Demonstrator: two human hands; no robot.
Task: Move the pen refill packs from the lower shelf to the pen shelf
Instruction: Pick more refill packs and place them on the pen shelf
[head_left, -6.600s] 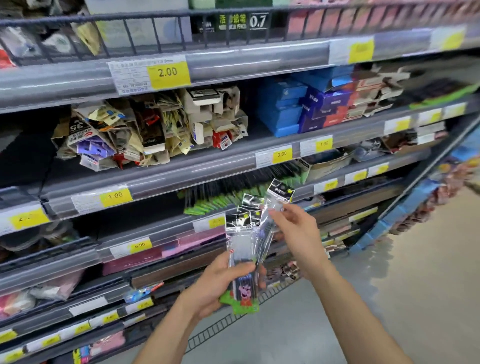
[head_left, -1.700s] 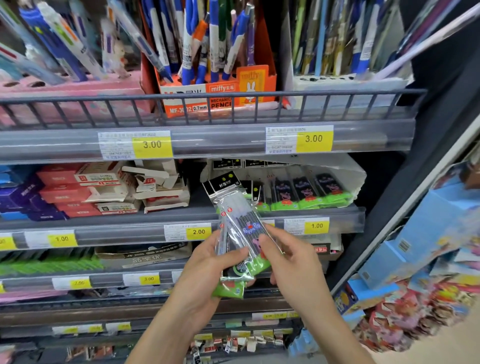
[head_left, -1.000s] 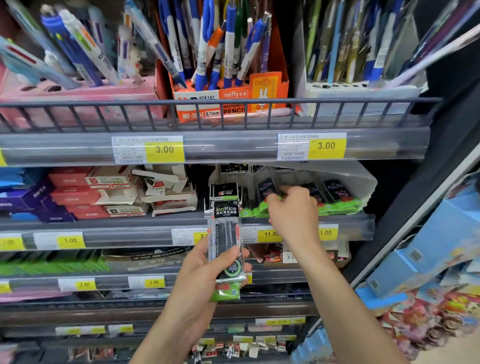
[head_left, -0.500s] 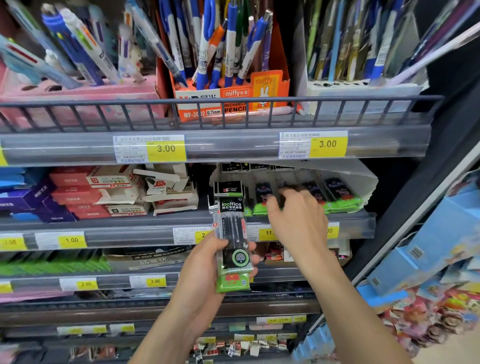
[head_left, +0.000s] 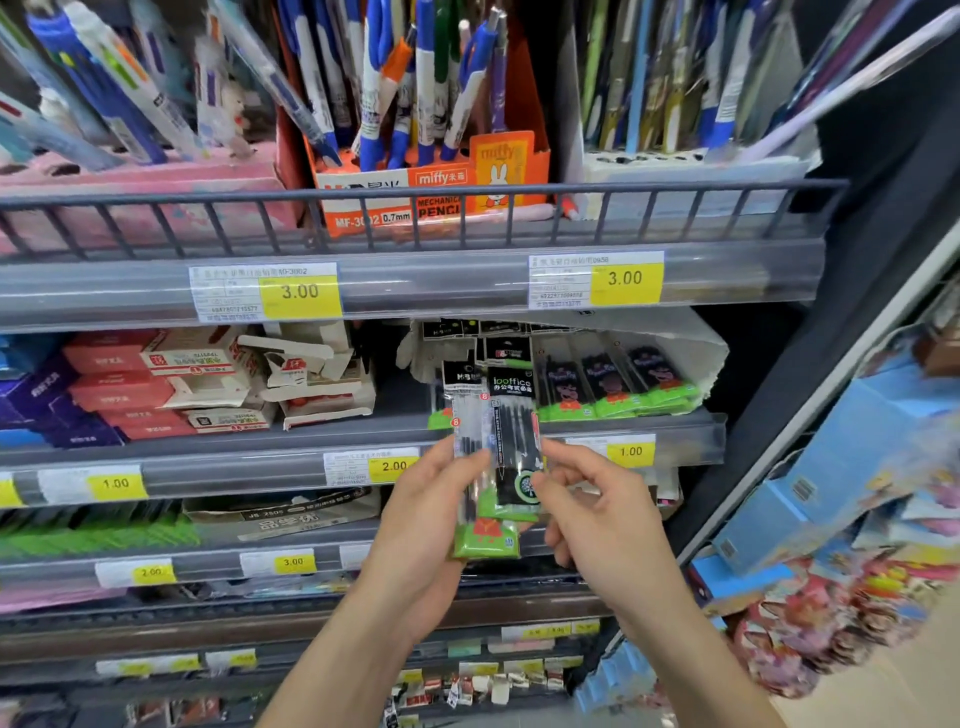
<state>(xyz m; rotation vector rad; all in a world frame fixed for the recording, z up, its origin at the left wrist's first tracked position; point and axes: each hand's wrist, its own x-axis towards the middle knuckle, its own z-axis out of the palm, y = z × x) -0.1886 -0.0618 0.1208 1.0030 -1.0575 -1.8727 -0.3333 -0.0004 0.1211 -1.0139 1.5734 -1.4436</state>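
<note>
My left hand (head_left: 426, 514) grips a small stack of pen refill packs (head_left: 493, 447), clear sleeves with black headers and green bottoms, held upright in front of the shelves. My right hand (head_left: 597, 509) pinches the front pack's right edge with thumb and forefinger. Behind the stack, a white open box (head_left: 691, 348) on the middle shelf (head_left: 675, 447) holds a row of similar green-bottomed refill packs (head_left: 613, 389). That shelf carries yellow price tags reading 2.00 and 1.00.
A wire-fronted shelf (head_left: 415, 197) above holds an orange mechanical pencil display box (head_left: 431, 192) and upright pens. Red and white cartons (head_left: 171, 384) sit left of the white box. Lower shelves hold green and pink packs. Blue boxes (head_left: 831, 467) and colourful packets hang at right.
My right hand has drawn back from the white box on the shelf and now pinches the front pack of the stack in my left hand. The stack has moved slightly right.
</note>
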